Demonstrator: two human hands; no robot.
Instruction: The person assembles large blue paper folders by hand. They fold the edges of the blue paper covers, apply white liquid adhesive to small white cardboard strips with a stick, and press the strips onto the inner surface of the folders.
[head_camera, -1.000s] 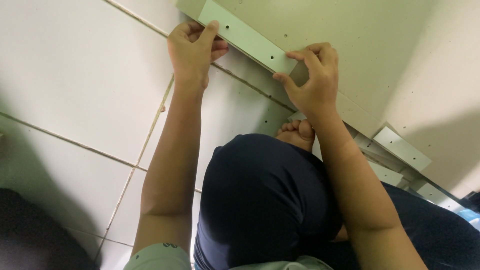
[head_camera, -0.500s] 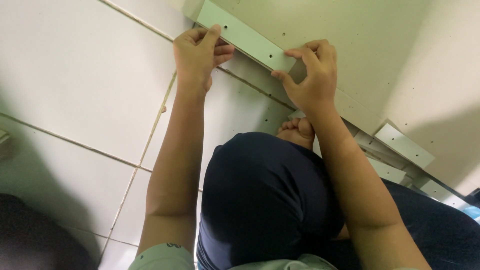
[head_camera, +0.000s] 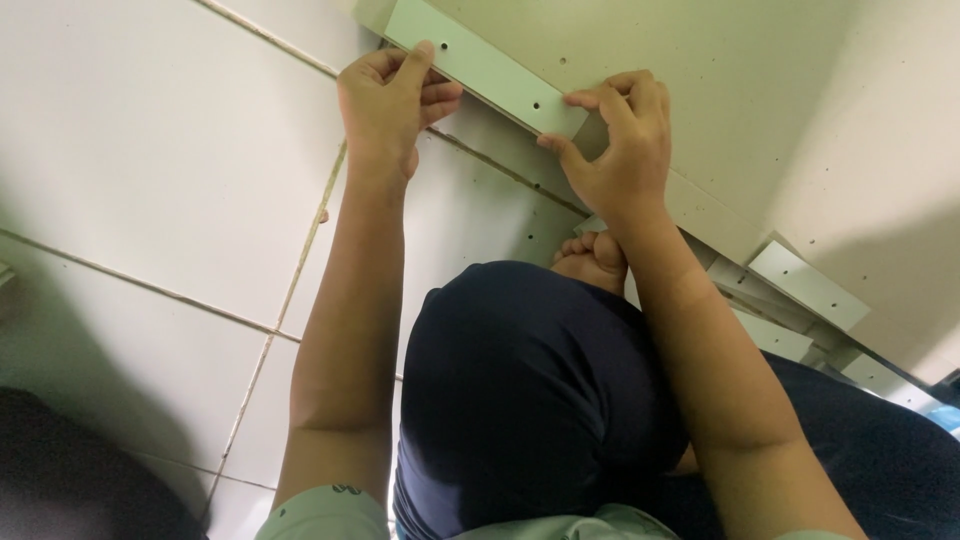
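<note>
Left hand (head_camera: 388, 110) and right hand (head_camera: 618, 150) each in closed grip on narrow pale-green drilled board strip (head_camera: 485, 68), held against large beige drilled panel (head_camera: 720, 90), white tiled floor (head_camera: 150, 150) below

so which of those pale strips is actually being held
The long pale strip at the top, pinched by left hand and right hand; the shorter strips at right lie untouched.

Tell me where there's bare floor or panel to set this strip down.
Free: floor tiles left of the left hand; big panel beyond the right hand. Crowded: spare strips stacked at right, the bare foot and knee below the held strip.
</note>
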